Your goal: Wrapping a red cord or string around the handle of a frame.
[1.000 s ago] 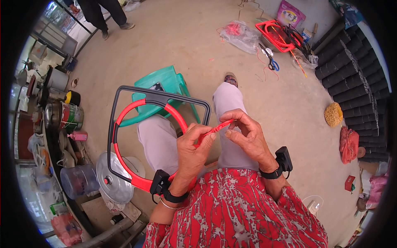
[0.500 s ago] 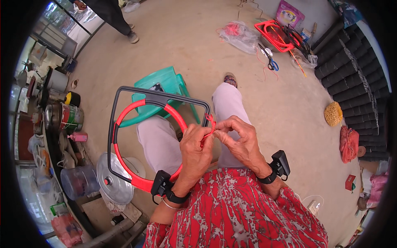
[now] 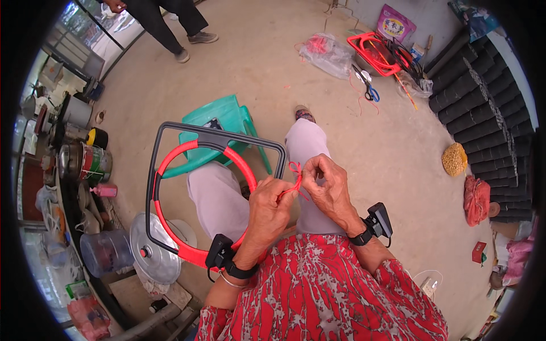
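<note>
A black squarish plastic frame (image 3: 157, 153) with a round inner ring (image 3: 161, 213), partly wrapped in red cord, rests over my lap on the left. My left hand (image 3: 268, 206) is closed at the right side of the ring, its thumb and forefinger pinching red cord (image 3: 298, 177). Loops and a loose end of this cord stand up between my hands. Just right of them, my right hand (image 3: 329, 190) is closed in a pinch against the cord; its fingertips partly hide what they grip. The ring passes out of sight behind my left hand and wrist.
A green plastic stool (image 3: 224, 116) stands ahead of my knees. Scissors (image 3: 367, 85), a bag of red cord (image 3: 327, 54) and red frames (image 3: 369, 57) lie at the far right. A metal lid (image 3: 153, 244) and water bottle (image 3: 105, 250) are left. Another person's legs (image 3: 165, 25) stand far left.
My right hand has drawn slightly right and up from my left, and the cord between them now shows open loops. The other person has stepped further into view.
</note>
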A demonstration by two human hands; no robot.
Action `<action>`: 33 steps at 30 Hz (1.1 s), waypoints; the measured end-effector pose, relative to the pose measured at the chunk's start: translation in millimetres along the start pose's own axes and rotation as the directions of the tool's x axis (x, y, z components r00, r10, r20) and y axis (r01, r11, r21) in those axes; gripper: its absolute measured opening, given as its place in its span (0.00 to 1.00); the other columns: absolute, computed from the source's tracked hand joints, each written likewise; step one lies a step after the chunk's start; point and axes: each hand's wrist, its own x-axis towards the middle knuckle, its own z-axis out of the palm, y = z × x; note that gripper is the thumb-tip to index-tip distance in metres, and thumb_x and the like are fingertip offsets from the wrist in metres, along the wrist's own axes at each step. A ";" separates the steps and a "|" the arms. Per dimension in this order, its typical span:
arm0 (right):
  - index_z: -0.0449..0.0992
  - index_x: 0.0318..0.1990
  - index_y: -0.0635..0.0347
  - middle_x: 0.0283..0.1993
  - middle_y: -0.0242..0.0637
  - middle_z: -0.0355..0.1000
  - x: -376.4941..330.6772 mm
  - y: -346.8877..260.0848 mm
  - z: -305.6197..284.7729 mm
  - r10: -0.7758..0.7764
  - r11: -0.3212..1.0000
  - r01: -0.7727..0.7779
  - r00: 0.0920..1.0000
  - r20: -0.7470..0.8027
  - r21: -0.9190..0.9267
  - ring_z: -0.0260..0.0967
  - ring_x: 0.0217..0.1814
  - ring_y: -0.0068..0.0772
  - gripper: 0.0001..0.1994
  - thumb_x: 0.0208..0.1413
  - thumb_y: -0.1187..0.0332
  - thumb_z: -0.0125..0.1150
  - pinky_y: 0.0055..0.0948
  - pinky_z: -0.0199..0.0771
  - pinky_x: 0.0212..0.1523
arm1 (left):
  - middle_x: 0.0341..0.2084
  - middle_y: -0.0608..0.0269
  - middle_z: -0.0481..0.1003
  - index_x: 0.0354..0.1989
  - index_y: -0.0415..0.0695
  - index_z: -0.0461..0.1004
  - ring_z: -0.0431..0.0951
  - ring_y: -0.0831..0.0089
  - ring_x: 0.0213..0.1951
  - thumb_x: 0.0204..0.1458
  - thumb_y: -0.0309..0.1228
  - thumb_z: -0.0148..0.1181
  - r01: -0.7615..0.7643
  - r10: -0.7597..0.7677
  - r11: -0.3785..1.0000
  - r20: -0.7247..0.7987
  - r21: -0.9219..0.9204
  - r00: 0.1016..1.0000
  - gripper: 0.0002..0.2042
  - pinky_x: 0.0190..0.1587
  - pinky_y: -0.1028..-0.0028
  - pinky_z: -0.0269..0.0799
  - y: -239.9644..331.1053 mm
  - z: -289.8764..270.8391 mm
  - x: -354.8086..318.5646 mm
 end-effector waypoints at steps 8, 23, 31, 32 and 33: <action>0.67 0.31 0.65 0.28 0.38 0.72 27.8 63.9 -32.5 0.082 0.992 -0.103 0.968 -0.237 -0.078 0.69 0.25 0.26 0.04 0.52 0.75 0.56 0.26 0.70 0.28 | 0.23 0.66 0.72 0.32 0.38 0.75 0.72 0.76 0.29 0.53 0.26 0.61 0.307 -0.272 0.907 0.155 -0.289 0.950 0.04 0.32 0.76 0.67 1.4 -15.3 -6.8; 0.71 0.36 0.64 0.30 0.34 0.69 -17.2 22.5 -30.7 0.351 0.581 -0.467 0.883 0.312 0.666 0.66 0.30 0.21 0.05 0.54 0.78 0.49 0.22 0.67 0.34 | 0.37 0.52 0.75 0.43 0.39 0.68 0.76 0.61 0.44 0.56 0.23 0.54 0.224 -0.457 0.090 0.160 -0.970 0.875 0.08 0.51 0.61 0.71 -12.3 -26.1 0.7; 0.69 0.37 0.63 0.33 0.35 0.66 -24.8 6.8 -7.2 0.316 -0.014 -0.678 0.694 0.647 0.735 0.62 0.30 0.26 0.04 0.57 0.74 0.50 0.25 0.63 0.31 | 0.38 0.53 0.75 0.43 0.38 0.71 0.75 0.62 0.44 0.57 0.27 0.55 0.144 -0.540 0.203 0.012 -0.968 0.842 0.08 0.53 0.62 0.70 -0.3 -31.1 -4.8; 0.69 0.38 0.62 0.33 0.35 0.66 -24.8 5.8 -6.7 0.310 -0.036 -0.689 0.681 0.663 0.724 0.62 0.29 0.25 0.04 0.58 0.73 0.50 0.25 0.62 0.29 | 0.38 0.53 0.75 0.43 0.38 0.71 0.75 0.62 0.44 0.57 0.27 0.55 0.143 -0.540 0.206 0.009 -0.968 0.842 0.08 0.53 0.62 0.70 0.7 -30.9 -5.3; 0.69 0.38 0.62 0.33 0.35 0.66 -24.1 4.7 -6.3 0.305 -0.037 -0.690 0.681 0.666 0.723 0.62 0.29 0.25 0.04 0.58 0.73 0.50 0.25 0.62 0.29 | 0.38 0.54 0.75 0.43 0.37 0.72 0.76 0.64 0.43 0.57 0.27 0.56 0.142 -0.559 0.275 -0.039 -0.951 0.828 0.09 0.50 0.64 0.72 1.5 -30.9 -6.3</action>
